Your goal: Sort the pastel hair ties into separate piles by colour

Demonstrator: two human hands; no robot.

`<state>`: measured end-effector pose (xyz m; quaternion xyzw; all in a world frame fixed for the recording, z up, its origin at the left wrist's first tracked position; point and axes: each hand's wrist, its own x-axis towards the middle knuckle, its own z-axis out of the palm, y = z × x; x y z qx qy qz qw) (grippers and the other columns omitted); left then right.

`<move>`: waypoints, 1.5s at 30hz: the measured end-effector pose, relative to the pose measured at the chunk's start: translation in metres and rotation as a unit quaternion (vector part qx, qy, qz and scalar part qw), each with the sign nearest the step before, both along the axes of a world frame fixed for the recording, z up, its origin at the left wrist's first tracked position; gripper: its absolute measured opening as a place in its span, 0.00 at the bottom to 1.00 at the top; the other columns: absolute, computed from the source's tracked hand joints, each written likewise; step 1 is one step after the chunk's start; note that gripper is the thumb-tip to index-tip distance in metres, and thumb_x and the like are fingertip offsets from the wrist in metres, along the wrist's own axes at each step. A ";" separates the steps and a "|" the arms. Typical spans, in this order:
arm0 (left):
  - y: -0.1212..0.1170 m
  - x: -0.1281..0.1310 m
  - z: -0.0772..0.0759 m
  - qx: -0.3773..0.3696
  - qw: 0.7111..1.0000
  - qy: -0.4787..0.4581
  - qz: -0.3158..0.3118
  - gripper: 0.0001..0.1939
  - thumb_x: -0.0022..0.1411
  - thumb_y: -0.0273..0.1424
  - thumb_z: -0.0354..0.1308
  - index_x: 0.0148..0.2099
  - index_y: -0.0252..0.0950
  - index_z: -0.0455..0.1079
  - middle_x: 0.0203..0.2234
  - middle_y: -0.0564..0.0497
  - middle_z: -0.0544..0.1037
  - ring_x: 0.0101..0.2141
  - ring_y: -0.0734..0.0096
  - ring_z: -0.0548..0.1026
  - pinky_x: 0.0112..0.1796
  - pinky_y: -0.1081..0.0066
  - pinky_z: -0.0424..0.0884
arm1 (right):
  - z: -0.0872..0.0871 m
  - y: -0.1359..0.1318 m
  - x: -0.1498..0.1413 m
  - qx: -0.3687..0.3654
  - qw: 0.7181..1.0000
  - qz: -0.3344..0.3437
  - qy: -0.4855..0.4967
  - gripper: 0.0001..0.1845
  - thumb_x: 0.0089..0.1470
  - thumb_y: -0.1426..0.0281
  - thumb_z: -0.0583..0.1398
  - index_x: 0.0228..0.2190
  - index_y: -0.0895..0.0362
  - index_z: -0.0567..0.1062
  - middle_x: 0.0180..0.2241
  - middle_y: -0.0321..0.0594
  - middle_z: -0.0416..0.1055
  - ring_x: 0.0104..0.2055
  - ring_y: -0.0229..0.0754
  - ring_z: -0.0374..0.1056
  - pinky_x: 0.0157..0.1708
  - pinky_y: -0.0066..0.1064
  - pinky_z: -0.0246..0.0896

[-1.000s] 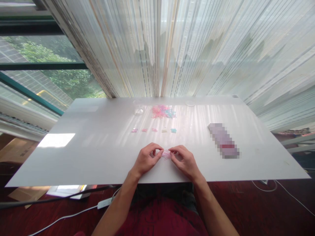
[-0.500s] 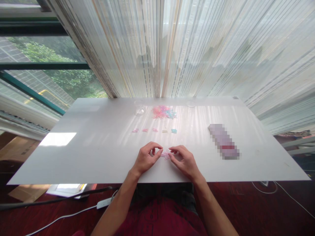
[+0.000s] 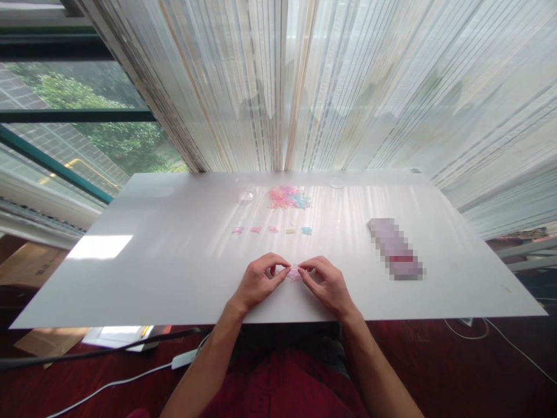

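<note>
In the head view a little cluster of thin, translucent pink pieces (image 3: 294,274) lies on the table near its front edge, too small to name for certain. My left hand (image 3: 264,277) pinches at the cluster's left side, thumb and forefinger together. From the other side my right hand (image 3: 324,281) closes thumb and forefinger on its edge. Beyond them runs a row of small bundles: a purple bundle (image 3: 237,230), two pink bundles (image 3: 256,230), a yellowish bundle (image 3: 290,231) and a blue bundle (image 3: 307,230). Farther back is a loose pile of mixed-colour pieces (image 3: 288,197).
A clear round container (image 3: 246,195) stands left of the pile, and a clear disc, perhaps its lid (image 3: 336,183), lies to the right. A blurred-out purple oblong (image 3: 395,248) rests on the white table (image 3: 174,278). Striped curtains (image 3: 331,87) hang behind the table.
My fingertips have come closer together over the pink pieces, and the cluster between them looks more gathered. The rest of the table looks the same, with a slight camera shift.
</note>
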<state>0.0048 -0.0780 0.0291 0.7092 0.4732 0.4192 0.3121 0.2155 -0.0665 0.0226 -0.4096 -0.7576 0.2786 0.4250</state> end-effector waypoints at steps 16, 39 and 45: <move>-0.001 0.003 0.003 0.005 0.999 0.043 0.017 0.03 0.66 0.30 0.60 0.39 0.37 0.76 0.31 0.51 0.78 0.26 0.74 0.68 0.31 0.73 0.69 | 0.003 0.000 -0.001 -0.002 1.000 -0.015 -0.005 0.05 0.63 0.68 0.61 0.35 0.53 0.78 0.31 0.40 0.75 0.34 0.42 0.72 0.36 0.35 0.72; 0.042 -0.050 0.027 0.024 0.957 0.191 0.216 0.07 0.64 0.35 0.62 0.41 0.44 0.81 0.34 0.53 0.80 0.26 0.74 0.69 0.30 0.73 0.65 | 0.003 0.000 -0.002 -0.011 1.000 -0.022 0.009 0.06 0.64 0.68 0.60 0.36 0.53 0.78 0.31 0.40 0.75 0.33 0.42 0.71 0.35 0.35 0.71; 0.057 -0.069 0.025 -0.008 0.928 0.269 0.257 0.07 0.62 0.35 0.63 0.39 0.44 0.82 0.29 0.53 0.77 0.24 0.73 0.68 0.28 0.73 0.62 | 0.004 0.001 -0.002 -0.019 1.000 -0.021 0.007 0.06 0.64 0.68 0.60 0.35 0.53 0.78 0.31 0.40 0.75 0.33 0.42 0.72 0.35 0.33 0.70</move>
